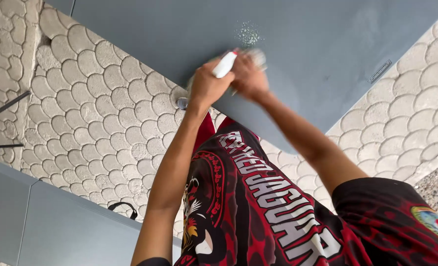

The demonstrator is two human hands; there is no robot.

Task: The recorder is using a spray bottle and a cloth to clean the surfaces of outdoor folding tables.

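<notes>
Both my arms reach out to a large grey panel (307, 44) lying over the paving. My left hand (206, 84) is closed around a short white handle-like piece (225, 65). Right beside it, touching, my right hand (248, 75) presses a pale, blurred pad or cloth (259, 55) against the panel's surface. A patch of whitish speckles (248, 33) marks the panel just beyond the hands. My red and black printed jersey (258, 207) fills the lower middle of the view.
Pale scale-patterned paving (96, 103) surrounds the panel. A second grey panel (41, 221) lies at lower left with a black strap (125, 207) at its edge. A small metal knob (182, 102) sits by the panel's edge, and a black metal frame (2, 118) stands far left.
</notes>
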